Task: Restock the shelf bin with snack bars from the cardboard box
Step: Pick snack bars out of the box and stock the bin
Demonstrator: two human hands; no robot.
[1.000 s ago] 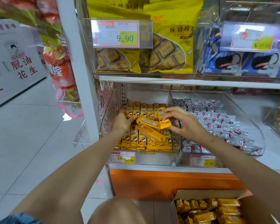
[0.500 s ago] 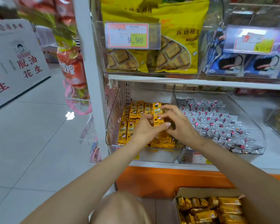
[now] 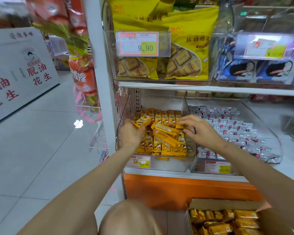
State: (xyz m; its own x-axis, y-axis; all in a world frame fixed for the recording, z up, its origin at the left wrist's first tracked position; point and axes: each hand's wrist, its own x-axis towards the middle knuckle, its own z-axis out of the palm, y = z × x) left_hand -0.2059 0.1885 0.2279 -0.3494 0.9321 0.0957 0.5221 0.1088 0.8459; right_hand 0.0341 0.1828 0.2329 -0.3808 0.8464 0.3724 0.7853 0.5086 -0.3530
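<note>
As loose bars [image 3: 165, 134] are held flat under the open right hand [image 3: 202, 131], another bar [image 3: 141, 122] is gripped in the left hand [image 3: 130, 134], apparently for slotting.

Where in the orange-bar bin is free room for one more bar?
Free: the strip behind the back row, and seemingly a narrow gap along the bin's right wall. Crowded: the middle, with loose bars, the left hand and right hand.

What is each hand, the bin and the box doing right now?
Left hand, grips one snack bar.
Right hand, fingers on bars in the bin, grip unclear.
Shelf bin, partly full, loose bars lying on top.
Cardboard box, open, bars inside.
</note>
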